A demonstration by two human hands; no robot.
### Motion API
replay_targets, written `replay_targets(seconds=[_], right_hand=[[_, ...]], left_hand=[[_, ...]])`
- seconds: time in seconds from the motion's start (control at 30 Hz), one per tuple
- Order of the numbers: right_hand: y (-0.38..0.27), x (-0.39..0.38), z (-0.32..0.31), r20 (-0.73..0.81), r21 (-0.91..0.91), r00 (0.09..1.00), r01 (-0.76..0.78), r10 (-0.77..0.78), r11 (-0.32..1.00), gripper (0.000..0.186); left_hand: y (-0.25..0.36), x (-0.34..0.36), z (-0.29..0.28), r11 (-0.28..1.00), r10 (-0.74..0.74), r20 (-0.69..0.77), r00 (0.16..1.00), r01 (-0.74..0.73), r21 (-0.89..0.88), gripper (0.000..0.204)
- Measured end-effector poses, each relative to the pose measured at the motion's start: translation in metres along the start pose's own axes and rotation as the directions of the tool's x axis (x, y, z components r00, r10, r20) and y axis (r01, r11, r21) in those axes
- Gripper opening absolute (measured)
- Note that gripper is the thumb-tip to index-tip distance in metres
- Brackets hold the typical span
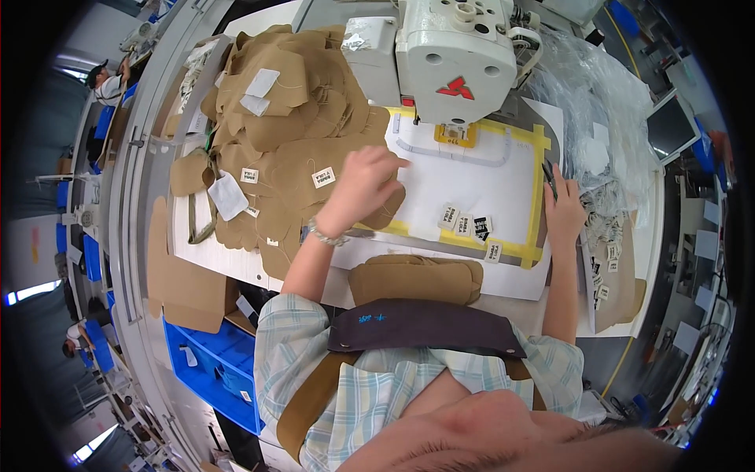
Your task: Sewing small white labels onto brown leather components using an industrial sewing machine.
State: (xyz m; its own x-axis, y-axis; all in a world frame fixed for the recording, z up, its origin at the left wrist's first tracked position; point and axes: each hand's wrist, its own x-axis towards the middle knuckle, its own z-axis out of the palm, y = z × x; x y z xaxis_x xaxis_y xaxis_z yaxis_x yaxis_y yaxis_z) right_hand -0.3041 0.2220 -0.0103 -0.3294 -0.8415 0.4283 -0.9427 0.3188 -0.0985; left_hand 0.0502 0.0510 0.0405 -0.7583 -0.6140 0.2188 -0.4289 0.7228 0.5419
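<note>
My left hand (363,189) is over the brown fabric pieces (291,169), at the left edge of a white sheet (425,189) bordered with yellow tape. Its fingers are curled, the index finger pointing right; whatever they may hold is hidden. My right hand (565,211), at the sheet's right border, has its fingers around small black thread snips (549,179). Several small black and white labels (464,224) lie on the sheet between my hands. A white sewing machine head (452,67) stands beyond, its yellow plate (456,135) over the sheet's far edge.
Brown fabric pieces pile high at the far left, with a white tag (228,195) among them. A folded brown piece (415,280) lies at the near edge. Clear plastic wrap (586,102) and a tray of labels (617,267) are right. A blue bin (208,362) stands lower left.
</note>
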Motion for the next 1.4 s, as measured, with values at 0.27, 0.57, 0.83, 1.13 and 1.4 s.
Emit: replay_targets(seconds=[0.27, 0.57, 0.83, 1.13, 1.4], right_hand=[[-0.014, 0.001, -0.006, -0.049, 0.034, 0.995, 0.088, -0.086, 0.996, 0.043], [-0.043, 0.000, -0.032, 0.010, 0.492, 1.000, 0.017, -0.025, 0.870, 0.035], [-0.086, 0.013, -0.006, 0.519, 0.852, 0.851, -0.508, -0.077, 0.123, 0.021], [-0.098, 0.032, 0.004, 0.752, 0.590, 0.642, -0.758, -0.153, -0.279, 0.021], [-0.106, 0.040, 0.012, 0.763, 0.556, 0.606, -0.793, -0.227, -0.249, 0.017]], left_hand=[[0.030, 0.086, 0.076, 0.877, 0.472, 0.357, 0.806, -0.388, -0.283, 0.044], [0.024, 0.095, 0.075, 0.966, 0.258, 0.484, 0.836, -0.205, -0.160, 0.013], [0.035, 0.065, 0.070, 0.607, -0.112, 0.185, 0.976, 0.215, -0.765, 0.027], [0.028, 0.051, 0.054, 0.912, 0.392, -0.260, 0.883, -0.410, -0.020, 0.041], [0.009, 0.061, 0.062, 0.806, 0.579, -0.292, 0.761, -0.588, 0.066, 0.016]])
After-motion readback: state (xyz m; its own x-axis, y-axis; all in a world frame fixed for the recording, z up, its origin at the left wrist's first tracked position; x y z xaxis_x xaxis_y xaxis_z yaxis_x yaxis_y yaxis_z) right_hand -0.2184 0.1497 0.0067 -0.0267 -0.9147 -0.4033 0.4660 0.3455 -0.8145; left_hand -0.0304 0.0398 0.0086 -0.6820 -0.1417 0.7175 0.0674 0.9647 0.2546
